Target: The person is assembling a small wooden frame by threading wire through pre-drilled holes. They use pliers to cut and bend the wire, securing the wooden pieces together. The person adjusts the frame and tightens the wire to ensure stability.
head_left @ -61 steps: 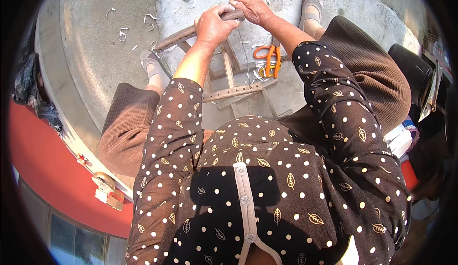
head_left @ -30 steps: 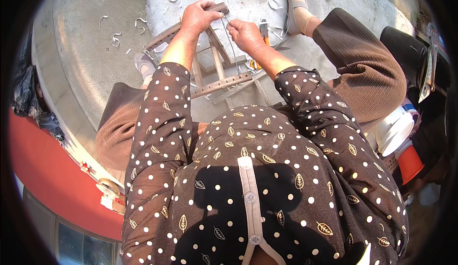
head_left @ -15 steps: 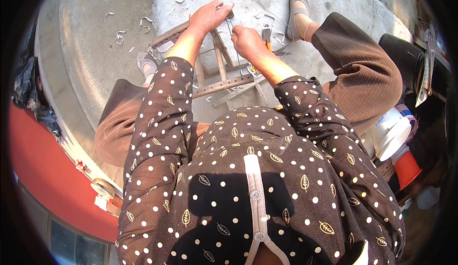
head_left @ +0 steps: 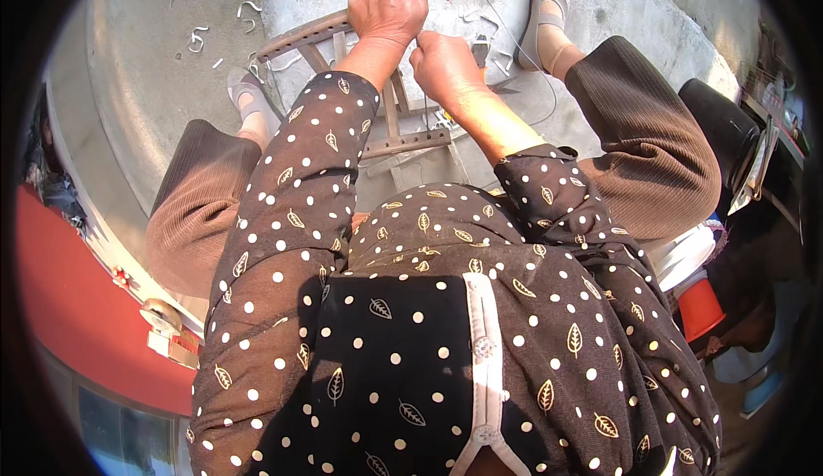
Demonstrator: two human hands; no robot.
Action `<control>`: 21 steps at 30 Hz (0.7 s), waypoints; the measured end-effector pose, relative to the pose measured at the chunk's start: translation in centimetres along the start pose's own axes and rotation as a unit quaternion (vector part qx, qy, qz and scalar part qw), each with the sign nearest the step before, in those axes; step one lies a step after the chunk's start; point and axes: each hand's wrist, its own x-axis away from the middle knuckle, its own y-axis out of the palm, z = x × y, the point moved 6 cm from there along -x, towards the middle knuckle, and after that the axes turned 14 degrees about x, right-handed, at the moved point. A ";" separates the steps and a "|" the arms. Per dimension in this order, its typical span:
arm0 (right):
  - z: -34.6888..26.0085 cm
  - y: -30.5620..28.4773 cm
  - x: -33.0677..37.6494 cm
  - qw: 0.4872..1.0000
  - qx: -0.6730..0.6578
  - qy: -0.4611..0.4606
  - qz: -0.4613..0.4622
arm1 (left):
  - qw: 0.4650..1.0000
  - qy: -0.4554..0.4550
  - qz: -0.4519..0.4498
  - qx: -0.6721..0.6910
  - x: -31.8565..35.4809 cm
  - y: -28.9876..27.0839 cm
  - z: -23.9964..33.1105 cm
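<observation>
Between my legs stands a wooden folding-stool frame [head_left: 405,142] with a row of holes along its bars. My left hand [head_left: 390,6] is closed over the right end of its far bar; the fingertips are mostly hidden. Just right of and nearer than it, my right hand [head_left: 446,69] is closed in a fist, with the thumb side toward the left wrist. A thin wire [head_left: 426,116] shows under the right fist and runs down to the near bar. The grip on the wire is hidden by the fingers.
Pliers [head_left: 480,50] with orange handles lie beyond my right wrist. A long loose wire [head_left: 549,69] curves toward my right foot. White strip scraps [head_left: 196,40] litter the concrete. A red bucket [head_left: 701,309] and a black container [head_left: 718,120] stand at the right.
My left hand has shifted slightly farther away and its fingers have curled over the bar. The right hand has moved a little away too, closer to the left wrist. The stool frame has tilted slightly.
</observation>
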 end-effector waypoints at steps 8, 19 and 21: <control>0.6 0.1 0.8 0.998 0.034 -0.001 -0.046 | 0.988 -0.103 -0.093 0.068 -1.6 -0.7 -0.3; 3.3 1.2 2.6 0.996 0.009 0.040 -0.079 | 0.784 -0.327 0.233 0.473 7.1 -16.8 -17.0; 3.4 -0.6 3.2 0.997 0.057 0.039 0.019 | 0.759 -0.380 0.263 0.458 9.9 -16.8 -20.3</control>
